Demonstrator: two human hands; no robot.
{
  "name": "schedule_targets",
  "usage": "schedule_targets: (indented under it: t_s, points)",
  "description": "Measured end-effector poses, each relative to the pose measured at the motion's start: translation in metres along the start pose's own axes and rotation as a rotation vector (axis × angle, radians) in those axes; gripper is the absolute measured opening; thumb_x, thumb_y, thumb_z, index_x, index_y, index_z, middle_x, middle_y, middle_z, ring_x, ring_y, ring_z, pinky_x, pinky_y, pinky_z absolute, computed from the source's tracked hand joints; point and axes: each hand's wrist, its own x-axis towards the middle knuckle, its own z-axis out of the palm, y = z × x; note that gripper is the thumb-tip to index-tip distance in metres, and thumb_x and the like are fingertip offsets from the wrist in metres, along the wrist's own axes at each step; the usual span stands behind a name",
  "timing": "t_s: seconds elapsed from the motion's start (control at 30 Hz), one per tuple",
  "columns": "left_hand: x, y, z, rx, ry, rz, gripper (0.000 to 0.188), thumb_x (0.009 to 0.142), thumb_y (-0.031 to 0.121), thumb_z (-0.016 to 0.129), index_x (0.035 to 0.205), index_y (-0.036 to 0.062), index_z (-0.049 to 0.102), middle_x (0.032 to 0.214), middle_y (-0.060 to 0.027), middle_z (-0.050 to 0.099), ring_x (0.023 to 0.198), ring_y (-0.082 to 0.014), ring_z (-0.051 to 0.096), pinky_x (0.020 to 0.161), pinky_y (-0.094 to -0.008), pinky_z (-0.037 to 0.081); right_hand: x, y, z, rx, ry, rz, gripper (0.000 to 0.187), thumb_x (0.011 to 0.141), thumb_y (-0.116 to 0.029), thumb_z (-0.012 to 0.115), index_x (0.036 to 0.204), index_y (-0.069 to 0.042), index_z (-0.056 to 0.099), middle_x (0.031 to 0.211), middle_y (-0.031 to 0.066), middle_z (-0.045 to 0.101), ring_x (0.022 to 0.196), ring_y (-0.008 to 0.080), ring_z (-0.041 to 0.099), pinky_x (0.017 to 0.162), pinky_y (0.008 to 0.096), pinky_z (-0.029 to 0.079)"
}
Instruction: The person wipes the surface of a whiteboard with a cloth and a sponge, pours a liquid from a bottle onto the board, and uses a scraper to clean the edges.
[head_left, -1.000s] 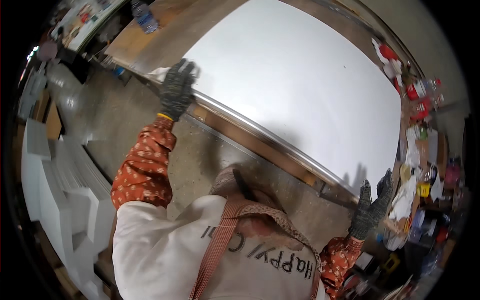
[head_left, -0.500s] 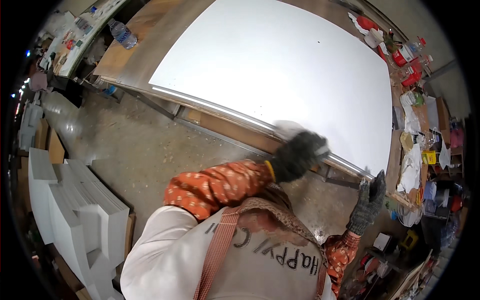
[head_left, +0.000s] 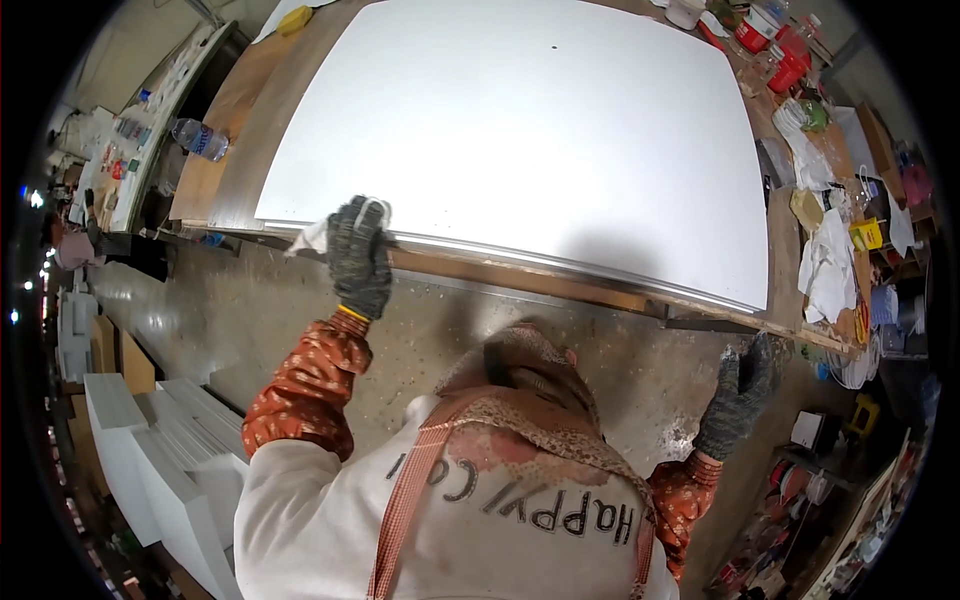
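A large white panel (head_left: 520, 130) lies flat on the workbench. My left hand (head_left: 360, 265), in a dark grey knit glove, is closed round a white cloth (head_left: 312, 238) at the panel's front edge, near its left corner. Part of the cloth sticks out to the left of the fingers, and a fold shows above them. Off the bench's front right corner hangs my right hand (head_left: 738, 400), gloved alike. Its thumb stands apart from the fingers, and nothing shows in it. Both forearms wear orange patterned sleeves.
Grey-white boards (head_left: 165, 470) are stacked on the floor at the left. A plastic bottle (head_left: 200, 139) lies on the bench's left side. Along the right edge are crumpled white sheets (head_left: 828, 268), red-labelled bottles (head_left: 788, 68) and a yellow box (head_left: 866, 235).
My left hand has swept leftward along the panel's front edge with the cloth. My right hand now sits apart from the panel's corner. The whole view has shifted.
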Motion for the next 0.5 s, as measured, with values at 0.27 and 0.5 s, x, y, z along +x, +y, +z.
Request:
schedule_targets:
  t_s: [0.27, 0.5]
  points:
    - [0.006, 0.222, 0.097, -0.566, -0.160, 0.322, 0.023, 0.090, 0.028, 0.052, 0.101, 0.0104, 0.063, 0.106, -0.0078, 0.061, 0.100, -0.0202, 0.058, 0.086, -0.0392, 0.049, 0.007, 0.010, 0.001, 0.057, -0.008, 0.090, 0.049, 0.085, -0.006, 0.062, 0.131, -0.001, 0.046, 0.125, 0.0074, 0.052, 0.110, 0.0156, 0.049, 0.097, 0.0294, 0.039]
    - [0.058, 0.214, 0.036, -1.345, -0.904, -0.071, 0.042, 0.094, 0.043, 0.044, 0.112, 0.0074, 0.059, 0.088, -0.0113, 0.064, 0.075, -0.0179, 0.062, 0.065, -0.0327, 0.052, 0.042, 0.029, -0.027, 0.210, 0.161, 0.023, 0.043, 0.087, -0.004, 0.060, 0.128, -0.001, 0.049, 0.122, 0.0056, 0.054, 0.104, 0.0130, 0.051, 0.091, 0.0278, 0.043]
